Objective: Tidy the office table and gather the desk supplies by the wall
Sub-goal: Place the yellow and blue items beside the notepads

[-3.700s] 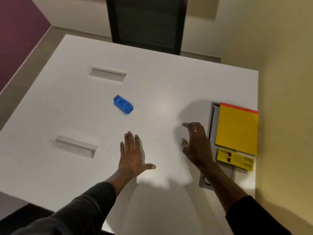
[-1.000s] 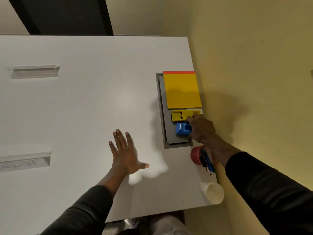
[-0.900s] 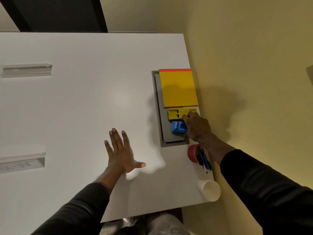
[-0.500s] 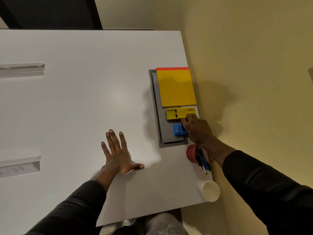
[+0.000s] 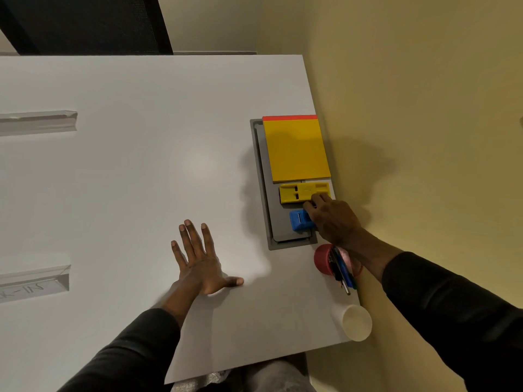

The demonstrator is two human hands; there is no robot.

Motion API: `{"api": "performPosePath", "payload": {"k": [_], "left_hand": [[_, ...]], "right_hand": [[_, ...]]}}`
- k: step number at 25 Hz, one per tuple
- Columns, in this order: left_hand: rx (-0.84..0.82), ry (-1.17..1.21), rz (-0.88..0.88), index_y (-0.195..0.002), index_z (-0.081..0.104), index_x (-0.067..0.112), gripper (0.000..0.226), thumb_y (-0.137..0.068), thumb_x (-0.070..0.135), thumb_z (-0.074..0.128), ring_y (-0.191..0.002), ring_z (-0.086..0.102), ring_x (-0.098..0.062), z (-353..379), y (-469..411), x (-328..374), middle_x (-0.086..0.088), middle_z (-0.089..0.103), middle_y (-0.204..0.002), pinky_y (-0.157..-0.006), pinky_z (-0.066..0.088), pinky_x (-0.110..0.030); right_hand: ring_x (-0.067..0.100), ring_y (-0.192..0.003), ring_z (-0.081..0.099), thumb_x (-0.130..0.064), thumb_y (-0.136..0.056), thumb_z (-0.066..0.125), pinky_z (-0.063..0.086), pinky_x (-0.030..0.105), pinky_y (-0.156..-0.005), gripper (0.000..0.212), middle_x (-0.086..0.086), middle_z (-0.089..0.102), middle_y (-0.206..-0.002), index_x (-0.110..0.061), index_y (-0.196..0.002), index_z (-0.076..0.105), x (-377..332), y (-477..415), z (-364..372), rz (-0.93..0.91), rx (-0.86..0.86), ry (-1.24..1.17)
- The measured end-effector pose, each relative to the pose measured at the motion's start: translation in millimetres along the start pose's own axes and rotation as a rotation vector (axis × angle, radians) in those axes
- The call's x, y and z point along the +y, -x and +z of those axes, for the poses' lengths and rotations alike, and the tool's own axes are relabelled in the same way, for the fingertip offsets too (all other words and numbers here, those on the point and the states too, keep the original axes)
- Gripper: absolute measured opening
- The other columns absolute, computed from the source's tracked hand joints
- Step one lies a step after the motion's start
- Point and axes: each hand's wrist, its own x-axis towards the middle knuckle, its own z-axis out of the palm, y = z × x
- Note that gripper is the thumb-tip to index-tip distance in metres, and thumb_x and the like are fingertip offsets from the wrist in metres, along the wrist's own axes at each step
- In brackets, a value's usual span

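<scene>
A small blue stapler (image 5: 298, 220) rests on the grey panel (image 5: 261, 179) set into the white table (image 5: 141, 165) next to the wall. My right hand (image 5: 332, 220) curls over its right end, fingertips also touching the flat yellow hole punch (image 5: 297, 192) just beyond it. A yellow notepad (image 5: 295, 148) with a red top edge lies further along the panel. My left hand (image 5: 201, 261) is pressed flat on the table, fingers spread, holding nothing.
A red cup (image 5: 322, 259) with pens (image 5: 343, 271) stands under my right wrist, and a white paper cup (image 5: 356, 322) sits at the near right corner. Two clear sign holders (image 5: 38, 121) (image 5: 34, 281) lie at the left. A black chair (image 5: 85, 24) stands beyond the table.
The blue stapler, earlier loose in the middle of the table, now sits on the grey panel under my right hand. Over the last second it settled slightly; my left hand stayed flat.
</scene>
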Motion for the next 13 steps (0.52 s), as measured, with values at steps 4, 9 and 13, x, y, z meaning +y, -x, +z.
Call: {"api": "performPosePath", "payload": {"k": [4, 9, 13], "left_hand": [[0.009, -0.007, 0.003, -0.141, -0.056, 0.011, 0.182, -0.034, 0.111, 0.052, -0.134, -0.062, -0.044, 0.1, -1.1, 0.1, -0.026, -0.064, -0.144, -0.118, -0.022, -0.073], [-0.002, -0.024, -0.008, -0.137, -0.06, 0.013, 0.181, -0.036, 0.11, 0.056, -0.131, -0.065, -0.042, 0.5, -4.5, -0.5, -0.024, -0.067, -0.14, -0.115, -0.027, -0.073], [0.019, -0.084, 0.0, -0.139, -0.057, 0.01, 0.177, -0.051, 0.095, 0.072, -0.133, -0.063, -0.044, -0.3, 2.8, 5.6, -0.027, -0.067, -0.14, -0.114, -0.026, -0.07]], "right_hand": [[0.026, -0.111, 0.059, -0.038, -0.084, 0.078, 0.061, 0.04, -0.076, 0.054, 0.011, 0.06, -0.122, -0.013, -0.127, 0.056, 6.1, 3.1, -5.1, -0.005, 0.074, -0.019], [0.022, -0.111, 0.058, -0.048, -0.08, 0.08, 0.06, 0.036, -0.074, 0.065, 0.005, 0.057, -0.123, -0.018, -0.132, 0.056, 12.7, 17.2, -28.6, 0.031, 0.188, -0.253], [0.016, -0.104, 0.063, -0.038, -0.087, 0.078, 0.058, 0.029, -0.074, 0.057, 0.003, 0.062, -0.124, -0.019, -0.136, 0.054, 5.3, 40.8, -60.6, 0.261, 0.497, -0.55]]}}
